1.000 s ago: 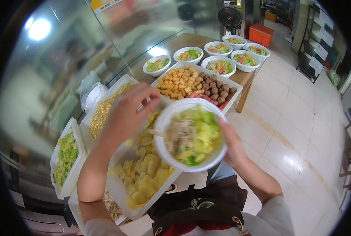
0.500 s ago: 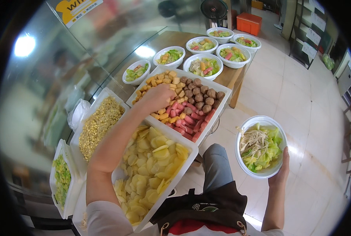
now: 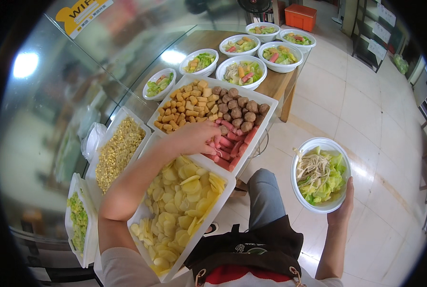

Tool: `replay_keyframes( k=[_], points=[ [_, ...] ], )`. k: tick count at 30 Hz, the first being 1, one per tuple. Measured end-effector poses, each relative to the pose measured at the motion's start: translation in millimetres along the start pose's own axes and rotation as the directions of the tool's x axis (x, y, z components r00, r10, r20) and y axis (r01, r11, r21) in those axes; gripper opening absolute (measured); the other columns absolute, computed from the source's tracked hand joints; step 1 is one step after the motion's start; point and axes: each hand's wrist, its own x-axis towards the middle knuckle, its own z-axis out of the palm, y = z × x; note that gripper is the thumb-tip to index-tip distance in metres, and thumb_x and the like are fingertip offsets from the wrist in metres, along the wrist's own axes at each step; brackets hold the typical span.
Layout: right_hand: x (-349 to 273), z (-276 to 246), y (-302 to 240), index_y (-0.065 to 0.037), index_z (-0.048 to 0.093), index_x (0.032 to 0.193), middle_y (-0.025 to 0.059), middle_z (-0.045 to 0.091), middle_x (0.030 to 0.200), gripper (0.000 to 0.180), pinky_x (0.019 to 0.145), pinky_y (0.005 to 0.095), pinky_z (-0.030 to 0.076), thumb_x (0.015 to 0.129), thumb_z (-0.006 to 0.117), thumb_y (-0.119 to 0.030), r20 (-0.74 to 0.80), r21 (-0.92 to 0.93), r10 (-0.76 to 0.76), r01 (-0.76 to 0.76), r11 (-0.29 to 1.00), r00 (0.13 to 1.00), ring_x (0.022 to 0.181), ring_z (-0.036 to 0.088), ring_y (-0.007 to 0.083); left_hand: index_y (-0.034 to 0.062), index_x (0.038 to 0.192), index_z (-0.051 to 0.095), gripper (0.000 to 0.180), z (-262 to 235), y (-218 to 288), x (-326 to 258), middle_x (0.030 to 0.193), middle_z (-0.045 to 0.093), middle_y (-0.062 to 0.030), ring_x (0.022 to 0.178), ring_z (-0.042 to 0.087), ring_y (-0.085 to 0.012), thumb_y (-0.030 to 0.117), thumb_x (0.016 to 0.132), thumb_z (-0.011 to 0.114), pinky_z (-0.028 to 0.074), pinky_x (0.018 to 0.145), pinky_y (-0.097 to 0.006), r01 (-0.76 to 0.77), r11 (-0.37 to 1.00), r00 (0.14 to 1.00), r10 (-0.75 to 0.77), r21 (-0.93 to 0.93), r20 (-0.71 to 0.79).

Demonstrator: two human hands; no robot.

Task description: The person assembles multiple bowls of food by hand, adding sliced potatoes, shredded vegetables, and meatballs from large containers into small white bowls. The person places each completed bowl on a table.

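My left hand (image 3: 196,137) reaches into a white tray (image 3: 269,107), its fingers curled down over the pink sausages (image 3: 233,141) and apparently pinching one; the palm side is hidden. Golden-brown cubes (image 3: 187,106) fill the tray's left part, and brown meatballs (image 3: 242,109) lie at its far right. Out to the right, my right hand (image 3: 343,210) grips a round white bowl (image 3: 295,187) by its side and underside. Inside that bowl are green lettuce (image 3: 332,174) and a clump of pale enoki mushrooms (image 3: 310,167).
A tray of pale yellow slices (image 3: 184,196) sits under my left forearm. Further left are a tray of bean sprouts (image 3: 120,148) and one of chopped greens (image 3: 78,220). Several filled white bowls (image 3: 242,71) stand on the wooden table (image 3: 270,93). An orange box (image 3: 300,17) is on the tiled floor.
My left hand has moved from the golden-brown cubes nearer to me, onto the pink sausages. The bowl in my right hand has shifted slightly right in the view.
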Motion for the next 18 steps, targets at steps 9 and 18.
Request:
replay_keyframes(
  k=[9, 18],
  points=[
    [-3.0, -5.4, 1.6, 0.002, 0.039, 0.133, 0.0175, 0.050, 0.129, 0.059, 0.098, 0.0365, 0.043, 0.096, 0.044, -0.044, 0.008, 0.002, 0.023, -0.023, 1.000, 1.000, 0.116, 0.052, 0.0260, 0.0042, 0.085, 0.062, 0.016, -45.6, -39.1, 0.9, 0.084, 0.061, -0.0064, 0.082, 0.058, -0.0183, 0.017, 0.076, 0.068, 0.045, 0.073, -0.030, 0.072, 0.974, 0.990, -0.097, -0.217, -0.104],
    [-5.0, -4.1, 4.7, 0.002, 0.039, 0.133, 0.0177, 0.048, 0.131, 0.064, 0.100, 0.0366, 0.041, 0.093, 0.048, -0.047, -0.005, -0.018, 0.065, -0.065, 0.998, 0.998, 0.119, 0.050, 0.0268, 0.0081, 0.091, 0.064, 0.026, -15.4, -23.8, -2.1, 0.091, 0.063, -0.0123, 0.091, 0.059, -0.0310, 0.023, 0.071, 0.071, 0.047, 0.078, -0.039, 0.342, 0.838, 0.925, -0.381, 0.425, 0.008]
  ],
)
